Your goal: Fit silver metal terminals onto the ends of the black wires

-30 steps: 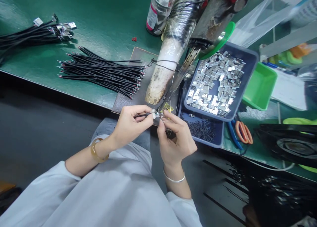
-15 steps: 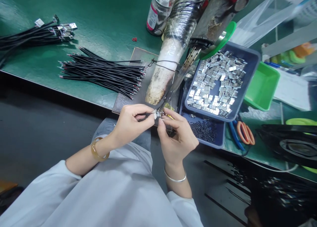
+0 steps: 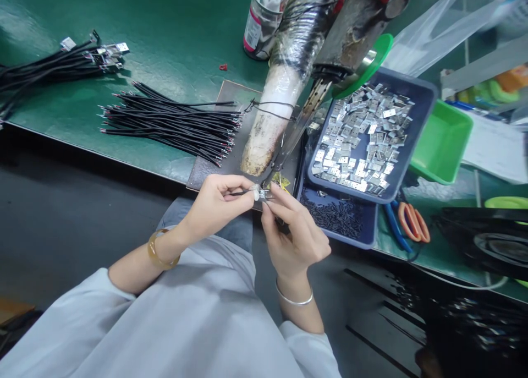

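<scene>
My left hand [image 3: 216,202] is closed in a pinch on a thin black cable [image 3: 238,193], its end held at the tip of a fixed soldering iron [image 3: 289,141]. My right hand [image 3: 293,232] is closed on a small metal connector piece [image 3: 264,193] and presses it against the cable end, right at the iron tip. Both hands meet just off the front edge of the green bench [image 3: 173,31].
A pile of cut black cables [image 3: 173,125] lies left of the iron, and a second bundle with connectors [image 3: 61,61] sits further left. A blue tray of metal shells [image 3: 363,138], a green bin [image 3: 441,141], scissors [image 3: 406,224] and a jar [image 3: 262,20] stand nearby.
Both hands stay pinched together at the iron tip with barely any shift. The view has drifted slightly.
</scene>
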`<state>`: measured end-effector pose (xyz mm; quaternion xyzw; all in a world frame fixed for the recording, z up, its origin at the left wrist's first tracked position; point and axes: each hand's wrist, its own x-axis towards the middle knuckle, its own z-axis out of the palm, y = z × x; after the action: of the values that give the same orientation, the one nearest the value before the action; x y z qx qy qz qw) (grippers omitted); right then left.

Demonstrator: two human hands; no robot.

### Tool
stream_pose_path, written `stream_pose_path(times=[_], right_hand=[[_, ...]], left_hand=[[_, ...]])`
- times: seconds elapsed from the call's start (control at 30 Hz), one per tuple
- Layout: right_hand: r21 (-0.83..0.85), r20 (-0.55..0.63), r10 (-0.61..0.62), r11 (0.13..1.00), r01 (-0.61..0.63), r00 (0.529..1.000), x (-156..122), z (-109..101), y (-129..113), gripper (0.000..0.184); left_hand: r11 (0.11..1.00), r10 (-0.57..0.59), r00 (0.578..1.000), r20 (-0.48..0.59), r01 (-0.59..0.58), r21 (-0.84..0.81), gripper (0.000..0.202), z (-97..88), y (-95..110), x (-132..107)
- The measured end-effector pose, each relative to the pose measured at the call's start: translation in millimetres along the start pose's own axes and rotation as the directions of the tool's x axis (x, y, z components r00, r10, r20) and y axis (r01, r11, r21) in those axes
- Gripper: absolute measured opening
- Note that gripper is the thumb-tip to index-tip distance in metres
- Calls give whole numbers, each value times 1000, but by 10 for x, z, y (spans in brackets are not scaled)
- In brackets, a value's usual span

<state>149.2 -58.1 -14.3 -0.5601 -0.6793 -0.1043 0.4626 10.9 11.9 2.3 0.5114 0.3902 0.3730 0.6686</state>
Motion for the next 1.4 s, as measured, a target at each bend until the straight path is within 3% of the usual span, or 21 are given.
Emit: stream_pose_path(times=[0.17,0.3,0.6,0.87,1.4], right_hand=[[93,17,102,990,-103,995,29,-3,5,18],[96,32,123,987,-125,992,49,12,15,16],[63,17,88,994,-89,996,81,-5,7,23],[-12,67,28,1000,-27,997,54,-17,22,22],[10,48,29,1000,-30,998,94,-20,-12,17]], left_hand=[[995,-24,998,61,30,-95,16,-32,24,20],[996,-29,999,15,30,-79,22,-11,6,27],[999,45,998,-45,-46,-25,17,33,-23,-1],[987,108,993,-51,-100,127,20,24,-47,-40],[985,133,988,-82,-123,122,19,27,-50,-46]])
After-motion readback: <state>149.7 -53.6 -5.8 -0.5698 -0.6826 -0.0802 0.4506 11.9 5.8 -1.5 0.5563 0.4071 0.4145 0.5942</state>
